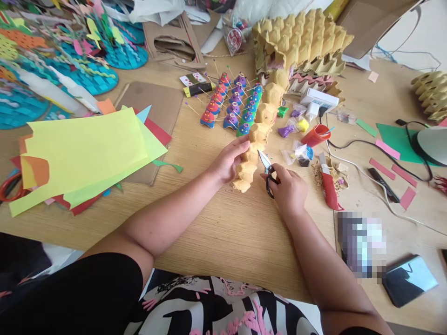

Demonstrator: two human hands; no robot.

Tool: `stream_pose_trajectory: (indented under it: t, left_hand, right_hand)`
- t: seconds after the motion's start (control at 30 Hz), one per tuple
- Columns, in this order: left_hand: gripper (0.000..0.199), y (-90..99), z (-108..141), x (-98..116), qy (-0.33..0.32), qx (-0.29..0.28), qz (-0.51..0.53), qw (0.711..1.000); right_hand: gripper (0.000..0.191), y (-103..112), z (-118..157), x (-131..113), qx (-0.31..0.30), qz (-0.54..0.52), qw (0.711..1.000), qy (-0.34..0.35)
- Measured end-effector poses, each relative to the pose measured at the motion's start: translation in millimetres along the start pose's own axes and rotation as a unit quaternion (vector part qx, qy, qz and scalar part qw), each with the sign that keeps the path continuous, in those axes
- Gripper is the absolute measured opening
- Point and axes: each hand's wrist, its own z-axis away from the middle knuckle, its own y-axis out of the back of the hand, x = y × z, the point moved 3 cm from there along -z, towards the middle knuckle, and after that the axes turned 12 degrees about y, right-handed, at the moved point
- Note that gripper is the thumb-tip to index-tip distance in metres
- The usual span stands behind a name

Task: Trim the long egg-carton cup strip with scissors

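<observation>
My left hand point(231, 159) grips a long yellowish strip of egg carton point(262, 131) near its lower end, thumb on top. The strip slants away from me over the table, its far end close to the stacked egg trays. In my right hand point(289, 188) is a pair of scissors point(268, 173) with black handles, fingers through the loops. Their blades point up and left, close beside the strip's right edge; whether they touch it I cannot tell. Just left of the strip stand painted egg-carton caterpillars: a red one point(215, 102), a purple one point(234, 103) and a blue-green one point(250, 110).
Coloured paper sheets point(87, 144) lie on cardboard at the left, near blue woven discs point(87, 77). Egg trays point(303, 39) are stacked at the back. To the right are a red cup point(316, 135), a red-handled knife point(330, 186), cables, a power strip point(319, 100) and a phone point(408, 279).
</observation>
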Motion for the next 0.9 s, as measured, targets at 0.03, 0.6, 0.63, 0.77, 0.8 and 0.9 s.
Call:
stream_pose_trajectory:
  t: [0.03, 0.6, 0.63, 0.77, 0.8, 0.9]
  left_hand:
    - [0.046, -0.3, 0.3, 0.0, 0.002, -0.001, 0.007, 1.0]
    - [0.027, -4.9, 6.0, 3.4, 0.044, 0.037, 0.07, 0.996]
    - [0.026, -3.8, 6.0, 3.2, 0.043, 0.035, 0.066, 0.996]
    - [0.026, 0.1, 5.2, 0.9, 0.046, 0.003, 0.045, 0.998]
    - [0.026, 0.8, 5.2, 0.6, 0.046, 0.0, 0.042, 0.998]
    - [0.022, -0.5, 6.4, 0.9, 0.059, -0.007, 0.047, 0.997]
  right_hand:
    - [0.044, -1.0, 0.2, 1.2, -0.004, -0.013, 1.0, -0.013]
    - [0.036, -11.0, 1.7, 6.8, -0.011, -0.207, 0.974, -0.085]
    - [0.035, -11.8, 2.2, 8.7, -0.006, -0.219, 0.971, -0.096]
    - [0.035, -13.2, 3.4, 12.5, 0.002, -0.249, 0.961, -0.12]
    - [0.034, -13.0, 3.3, 12.0, 0.002, -0.252, 0.961, -0.117]
    - [0.033, -11.5, 2.5, 9.4, 0.003, -0.251, 0.962, -0.104]
